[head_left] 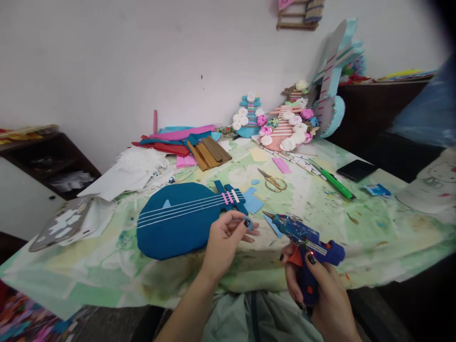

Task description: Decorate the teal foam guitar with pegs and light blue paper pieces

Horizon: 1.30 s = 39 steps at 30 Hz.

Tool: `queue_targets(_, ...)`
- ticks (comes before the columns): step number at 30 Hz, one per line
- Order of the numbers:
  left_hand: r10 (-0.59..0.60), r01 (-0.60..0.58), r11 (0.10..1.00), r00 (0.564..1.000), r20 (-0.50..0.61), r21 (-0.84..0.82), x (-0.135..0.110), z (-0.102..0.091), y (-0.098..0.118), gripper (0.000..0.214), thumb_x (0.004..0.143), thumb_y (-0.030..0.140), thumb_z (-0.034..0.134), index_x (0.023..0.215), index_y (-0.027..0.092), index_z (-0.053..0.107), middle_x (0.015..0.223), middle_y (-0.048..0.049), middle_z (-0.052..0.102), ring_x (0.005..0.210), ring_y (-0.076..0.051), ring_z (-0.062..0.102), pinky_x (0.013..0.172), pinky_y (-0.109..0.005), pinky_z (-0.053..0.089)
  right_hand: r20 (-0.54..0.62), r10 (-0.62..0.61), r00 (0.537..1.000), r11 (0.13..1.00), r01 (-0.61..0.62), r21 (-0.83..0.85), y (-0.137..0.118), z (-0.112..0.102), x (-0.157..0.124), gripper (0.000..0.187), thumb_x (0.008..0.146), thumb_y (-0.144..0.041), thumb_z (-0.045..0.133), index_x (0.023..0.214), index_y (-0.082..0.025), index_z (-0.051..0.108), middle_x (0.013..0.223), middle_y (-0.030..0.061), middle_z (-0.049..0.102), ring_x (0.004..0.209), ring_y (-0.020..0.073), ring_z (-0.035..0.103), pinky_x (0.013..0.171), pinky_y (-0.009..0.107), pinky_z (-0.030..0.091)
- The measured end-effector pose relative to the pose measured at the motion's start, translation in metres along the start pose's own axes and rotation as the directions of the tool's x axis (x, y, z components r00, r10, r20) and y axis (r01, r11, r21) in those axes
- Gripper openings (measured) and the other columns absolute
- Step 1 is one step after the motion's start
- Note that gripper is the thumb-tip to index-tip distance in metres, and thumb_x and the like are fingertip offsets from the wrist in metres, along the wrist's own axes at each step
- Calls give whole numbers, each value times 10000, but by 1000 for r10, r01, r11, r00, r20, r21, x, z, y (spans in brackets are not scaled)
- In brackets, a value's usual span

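Between the thumb and fingers of my left hand (pixel 228 237) is a small blue piece (pixel 249 223), probably paper and partly hidden by the fingers. My right hand (pixel 320 289) is closed round the handle of a blue glue gun (pixel 302 235), whose nozzle points left toward the piece; a red light glows on its body. Left of my left hand lies a flat dark blue paper guitar (pixel 178 228) with white strings and pink and white strips on its neck. Light blue paper scraps (pixel 252 202) and gold-handled scissors (pixel 275 183) lie beyond my hands.
A green cutter knife (pixel 337 184), a black phone (pixel 356 169) and a blue packet (pixel 376 190) lie at the right. Behind are folded coloured papers (pixel 178 142), flower-trimmed instrument crafts (pixel 285 126) and brown strips (pixel 210 153). White paper (pixel 121 175) is heaped at the left.
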<state>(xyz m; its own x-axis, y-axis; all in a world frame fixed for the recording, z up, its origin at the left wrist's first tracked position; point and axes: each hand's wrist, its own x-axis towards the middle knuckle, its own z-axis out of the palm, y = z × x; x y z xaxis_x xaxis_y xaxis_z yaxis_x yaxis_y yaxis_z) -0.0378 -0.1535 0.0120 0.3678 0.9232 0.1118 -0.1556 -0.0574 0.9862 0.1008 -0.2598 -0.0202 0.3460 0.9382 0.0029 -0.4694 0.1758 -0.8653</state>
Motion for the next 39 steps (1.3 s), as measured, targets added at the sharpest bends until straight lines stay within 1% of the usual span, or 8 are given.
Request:
queue_targets(2,286,-262,935,955,-74,238,-2,-4,-4,75,787,222,636,783,166,684,853,-85,693,779,-184,660,637,-272,528,2,-13,1000,999,13,-41,-1,0,-2,246,846,-397,539,831,-160,608,524,-5,538,324,54,385,337,184,266)
queue_targets(5,723,-594,585,690,-25,552,-8,-10,-10,158,736,70,667,816,195,722,757,-45,656,711,-150,622,620,-266,499,12,-25,1000,995,26,-95,-4,-2,-9,245,829,-414,567,822,-174,611,561,4,562,330,56,384,327,188,245)
queue_targets(7,842,-690,369,531,90,622,-15,-13,-13,246,699,5,679,859,190,708,733,-38,663,674,-149,623,644,-301,505,20,-28,999,987,31,-155,-6,-3,-14,248,829,-419,573,816,-176,618,489,-13,519,335,62,370,338,191,232)
queue_targets(9,859,-715,235,470,204,659,-23,-16,-17,285,688,-10,681,895,187,691,787,-54,696,726,-179,657,730,-365,511,21,-19,1000,973,23,-229,-9,-5,-20,251,830,-415,578,780,-173,623,419,-28,463,343,73,371,351,196,237)
queue_targets(15,778,-707,40,466,422,706,-40,-22,-18,259,740,53,663,975,163,671,914,-102,730,900,-247,681,817,-415,472,16,-32,999,899,35,-437,-14,-17,-36,246,827,-385,586,760,-159,657,456,20,530,387,120,456,388,239,358)
queue_targets(25,782,-696,-53,417,463,716,-35,-19,-13,169,728,11,668,816,154,649,811,-109,737,823,-219,690,690,-367,489,-35,4,999,799,-24,-601,-16,-26,-42,331,717,-352,710,483,-202,530,469,19,519,462,156,501,441,275,458)
queue_targets(34,775,-694,-20,444,449,719,-26,-28,-38,250,749,18,643,928,192,647,915,-100,727,886,-221,672,743,-375,456,22,-159,987,755,137,-641,-9,-17,-34,133,786,-296,622,871,-195,608,633,4,573,495,128,487,458,243,407)
queue_targets(39,734,-622,-6,529,426,783,-11,-17,-54,207,794,64,599,962,171,655,924,-116,718,892,-238,648,739,-379,407,14,-245,970,659,177,-731,-12,-17,-29,184,798,-255,603,969,-196,571,673,-11,573,528,122,487,507,240,403)
